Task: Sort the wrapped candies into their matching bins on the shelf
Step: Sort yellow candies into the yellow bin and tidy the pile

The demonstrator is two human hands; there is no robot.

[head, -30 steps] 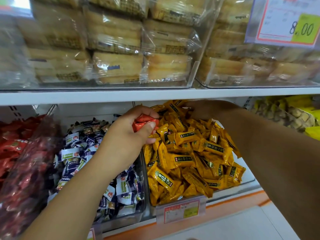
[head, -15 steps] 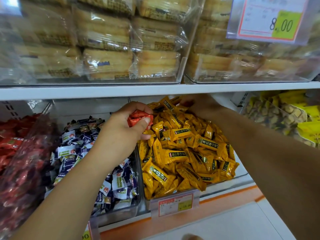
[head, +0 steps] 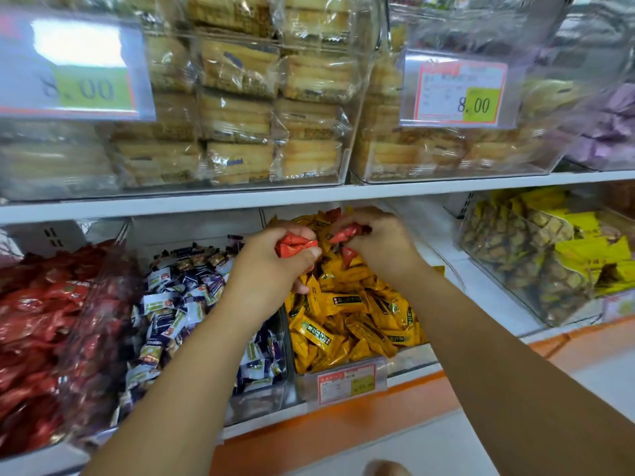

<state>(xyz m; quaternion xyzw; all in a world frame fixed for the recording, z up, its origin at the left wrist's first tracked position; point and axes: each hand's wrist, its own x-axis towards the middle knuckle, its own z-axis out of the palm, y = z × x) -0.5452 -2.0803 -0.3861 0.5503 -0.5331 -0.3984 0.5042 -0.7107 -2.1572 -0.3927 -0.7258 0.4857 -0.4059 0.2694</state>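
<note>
Left hand: fingers and thumb curled round a small bunch of red foil-wrapped candies, held tight against the palm, at least 2 wrappers showing. Right hand: fingertips pinching 1 red wrapped candy by its end, pointed tip facing the left hand. The 2 hands are close together, not touching, both over the back half of the pile of yellow wrapped candies. 1 more red wrapper sits just under the right hand on the yellow pile; cannot tell if a finger holds it. Another red bit pokes out at the back of that pile. The yellow pile fills a clear plastic bin with a small price label on its front. Next bin to the left: blue-and-white wrapped candies. Far left: bin full of red wrapped candies. Right of the yellow bin: clear bin of yellow snack packs. White shelf board runs above; on it, clear bins of wrapped pastry slices, with 2 tags reading 8.00, the left price tag and the right price tag.
</note>
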